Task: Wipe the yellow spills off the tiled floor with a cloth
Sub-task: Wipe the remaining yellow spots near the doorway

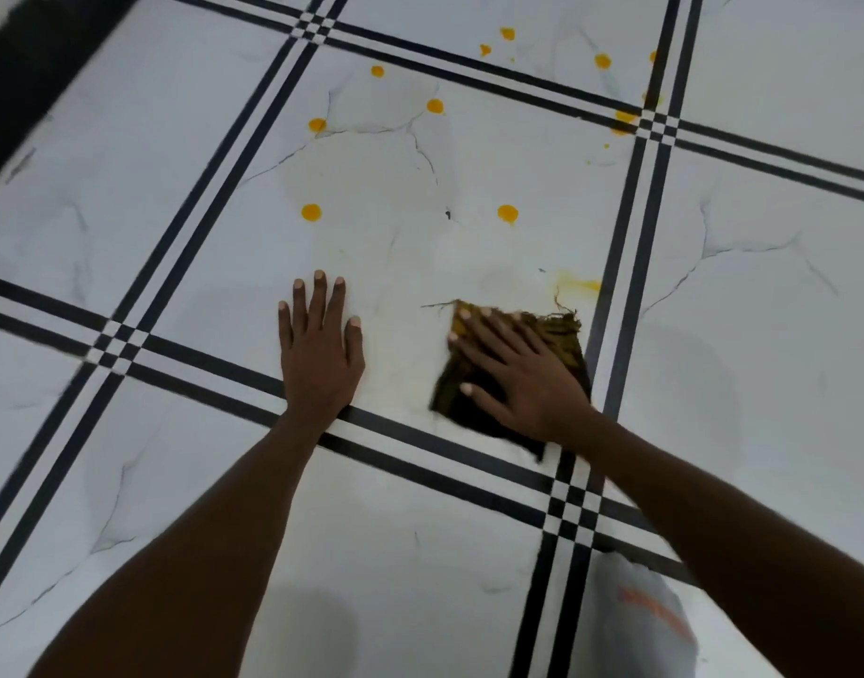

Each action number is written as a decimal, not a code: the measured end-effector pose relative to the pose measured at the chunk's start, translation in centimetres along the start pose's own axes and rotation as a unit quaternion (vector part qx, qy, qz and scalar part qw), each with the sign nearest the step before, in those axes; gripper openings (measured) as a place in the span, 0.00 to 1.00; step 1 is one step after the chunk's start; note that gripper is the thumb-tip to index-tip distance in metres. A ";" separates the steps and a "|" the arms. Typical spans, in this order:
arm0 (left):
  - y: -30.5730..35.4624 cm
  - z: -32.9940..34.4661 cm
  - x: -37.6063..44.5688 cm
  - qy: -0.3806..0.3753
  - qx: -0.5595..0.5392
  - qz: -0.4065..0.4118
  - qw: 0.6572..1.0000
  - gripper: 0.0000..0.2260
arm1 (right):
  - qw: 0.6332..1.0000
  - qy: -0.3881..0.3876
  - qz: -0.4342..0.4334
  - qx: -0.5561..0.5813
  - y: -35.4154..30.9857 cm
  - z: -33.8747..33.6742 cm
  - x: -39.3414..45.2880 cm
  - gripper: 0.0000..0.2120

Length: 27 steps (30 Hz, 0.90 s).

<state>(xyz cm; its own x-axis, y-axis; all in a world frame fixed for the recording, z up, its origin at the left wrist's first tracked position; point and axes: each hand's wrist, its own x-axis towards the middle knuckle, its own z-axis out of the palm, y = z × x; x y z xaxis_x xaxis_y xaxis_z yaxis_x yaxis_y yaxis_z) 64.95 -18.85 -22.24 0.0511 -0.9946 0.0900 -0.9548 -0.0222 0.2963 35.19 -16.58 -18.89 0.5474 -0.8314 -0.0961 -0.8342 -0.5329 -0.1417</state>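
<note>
We had our right hand (518, 379) pressed flat on the dark, yellow-stained cloth (564, 342), fingers spread and not curled round it, so the grip there was an open palm pinning the fabric to the tiled floor (469, 163). Our left hand (319, 345) lay open and empty on the floor beside it, apparently as a prop. To do this stroke well, we judged that we should keep the palm weight even and draw the cloth over each spot in one direction, turning to a cleaner face, since a pale yellow smear (579, 285) sat just beyond the cloth's frayed far edge. The remaining spills lay ahead of the grip: one yellow drop (507, 213) near and straight ahead, another drop (311, 212) ahead of the left hand, and a scatter of further drops (435, 106) well beyond, reaching the black grout stripes (635, 198). Most of the job looked undone.
</note>
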 end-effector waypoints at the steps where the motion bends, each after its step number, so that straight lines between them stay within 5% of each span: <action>1: 0.0 -0.1 -0.1 -0.007 0.001 -0.001 1.000 0.30 | 0.999 -0.002 0.035 0.005 2.2 -0.2 -0.8 0.32; 5: 0.1 0.2 0.0 -0.021 0.035 0.023 0.999 0.35 | 0.963 0.072 0.258 0.020 9.3 -1.0 2.8 0.32; 7: -0.1 0.1 -0.3 -0.011 0.046 0.029 0.998 0.34 | 0.954 0.080 0.289 0.017 7.4 -1.0 6.5 0.32; 12: 0.0 0.1 -0.2 -0.008 0.049 0.029 0.998 0.34 | 1.000 0.012 -0.003 -0.024 3.2 0.0 3.7 0.30; 14: 0.1 0.1 -0.2 -0.009 0.058 0.024 0.998 0.34 | 0.999 0.012 -0.022 -0.034 6.2 -0.4 2.8 0.30; 19: 0.2 0.4 -0.3 -0.002 0.067 0.026 0.997 0.34 | 0.959 0.079 0.271 0.017 8.5 -1.4 12.2 0.31; 21: 0.2 0.4 -0.1 0.000 0.066 0.025 0.998 0.34 | 0.971 0.065 0.229 0.023 5.8 -1.8 15.7 0.31; 27: 0.5 -0.2 -0.2 -0.010 0.069 0.026 0.997 0.34 | 0.996 0.006 -0.087 -0.017 3.1 -0.6 11.0 0.28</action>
<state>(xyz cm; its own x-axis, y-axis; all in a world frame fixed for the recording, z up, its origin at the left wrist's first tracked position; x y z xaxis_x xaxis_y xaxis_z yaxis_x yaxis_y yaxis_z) 64.50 -18.69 -21.91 -0.0042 -0.9967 0.0816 -0.9874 0.0171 0.1572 38.62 -27.43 -19.82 0.6826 -0.7282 -0.0615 -0.7293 -0.6734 -0.1212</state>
